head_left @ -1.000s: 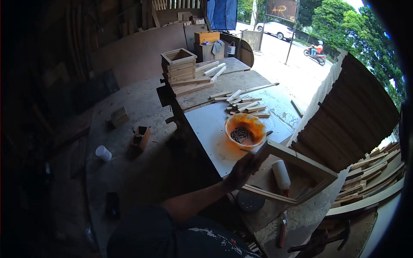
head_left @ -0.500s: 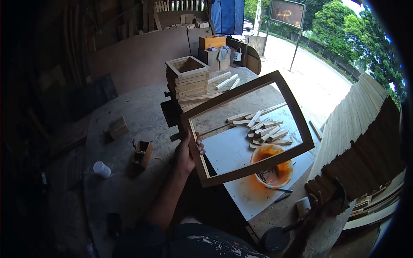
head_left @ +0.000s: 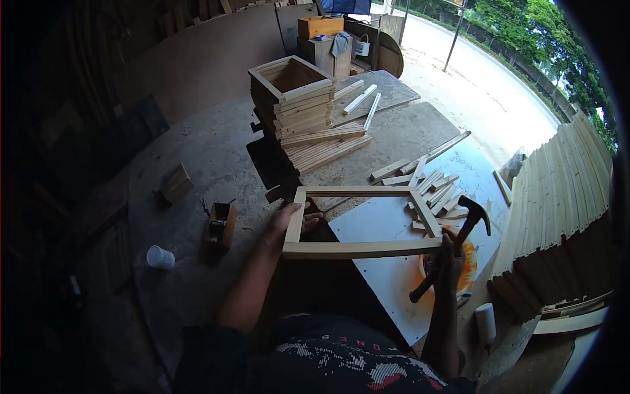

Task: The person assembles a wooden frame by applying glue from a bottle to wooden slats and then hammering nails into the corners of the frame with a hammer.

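The left hand [head_left: 283,222] is curled round one end of the wooden frame [head_left: 361,249], mid-picture; the right hand [head_left: 449,264] closes on a hammer [head_left: 466,228] beside the near right corner. With that hand occupied by the hammer, the corner could probably slip or get dented. Both forearms angle up from the bottom edge, apart.

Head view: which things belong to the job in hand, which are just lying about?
In the job:
pale four-sided wooden frame, dark claw hammer (both held)
probably the pale stacked wooden frames

Apparently lying about:
white plastic cup
orange-brown wooden box
grey cloth
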Demonstrator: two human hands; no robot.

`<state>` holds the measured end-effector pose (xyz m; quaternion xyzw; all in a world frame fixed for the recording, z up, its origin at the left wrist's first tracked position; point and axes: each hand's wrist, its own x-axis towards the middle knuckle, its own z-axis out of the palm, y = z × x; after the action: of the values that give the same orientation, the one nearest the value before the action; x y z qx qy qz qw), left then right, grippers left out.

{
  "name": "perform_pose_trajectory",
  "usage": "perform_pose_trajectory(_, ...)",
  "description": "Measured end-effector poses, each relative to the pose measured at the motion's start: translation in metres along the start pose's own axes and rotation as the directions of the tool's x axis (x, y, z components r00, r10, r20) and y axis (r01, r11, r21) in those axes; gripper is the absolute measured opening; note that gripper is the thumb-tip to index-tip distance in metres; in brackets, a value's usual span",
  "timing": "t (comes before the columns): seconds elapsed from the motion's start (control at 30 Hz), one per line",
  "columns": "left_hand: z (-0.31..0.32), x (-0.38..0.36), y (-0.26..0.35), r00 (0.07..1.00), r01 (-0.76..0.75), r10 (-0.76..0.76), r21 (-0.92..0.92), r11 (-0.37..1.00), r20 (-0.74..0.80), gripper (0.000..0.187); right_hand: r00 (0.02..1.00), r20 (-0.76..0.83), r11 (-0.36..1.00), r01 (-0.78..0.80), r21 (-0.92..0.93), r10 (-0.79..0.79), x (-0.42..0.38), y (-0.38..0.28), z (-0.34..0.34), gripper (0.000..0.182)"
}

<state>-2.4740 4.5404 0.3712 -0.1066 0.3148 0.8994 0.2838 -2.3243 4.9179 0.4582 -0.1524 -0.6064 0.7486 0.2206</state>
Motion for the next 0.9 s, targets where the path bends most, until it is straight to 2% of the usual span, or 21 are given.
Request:
perform_pose_trajectory(0.1,-0.03,0.036,-0.009,0.981,-0.133,0.126,-0.034,0.991,-0.149,0.048,0.994,-0.056,0.99,-0.095,-0.108,0.089,0.005,0.011,0.018,0.026)
perform_pose_trajectory(0.13,-0.038,0.042,-0.01,0.97,-0.144,0.158,0.085,0.986,-0.182,0.054,0.99,-0.058,0.983,-0.138,-0.118,0.132,0.007,0.016,0.019,0.026)
perform_pose_trajectory(0.17,-0.024,0.036,-0.007,0.949,-0.114,0.153,0.154,0.982,-0.276,0.063,0.982,-0.061,0.974,-0.183,-0.13,0.177,0.009,0.021,0.019,0.026)
perform_pose_trajectory(0.23,-0.027,0.048,-0.009,0.898,-0.12,0.149,0.094,0.988,-0.414,0.071,0.982,-0.046,0.974,-0.187,-0.126,0.183,0.014,0.024,0.021,0.027)
perform_pose_trajectory(0.33,-0.084,0.101,-0.01,0.864,-0.137,0.166,0.096,0.986,-0.475,0.078,0.982,0.012,0.979,-0.185,-0.087,0.187,0.021,0.022,0.024,0.031)
perform_pose_trajectory(0.43,-0.085,0.095,-0.006,0.981,-0.008,0.006,-0.009,1.0,-0.195,0.084,0.985,0.046,0.981,-0.162,-0.102,0.168,0.028,0.024,0.022,0.032)
perform_pose_trajectory(0.53,-0.087,0.095,-0.004,0.989,0.064,-0.064,-0.004,0.998,-0.137,0.087,0.987,0.051,0.983,-0.143,-0.116,0.15,0.029,0.025,0.022,0.032)
perform_pose_trajectory(0.83,-0.075,0.091,0.0,0.972,0.124,-0.104,0.085,0.989,-0.21,0.088,0.994,0.052,0.984,-0.091,-0.154,0.1,0.038,0.025,0.027,0.033)
perform_pose_trajectory(0.9,-0.086,0.097,0.003,0.974,0.17,-0.155,0.088,0.981,-0.163,0.087,0.993,0.045,0.982,-0.098,-0.163,0.106,0.036,0.025,0.026,0.034)
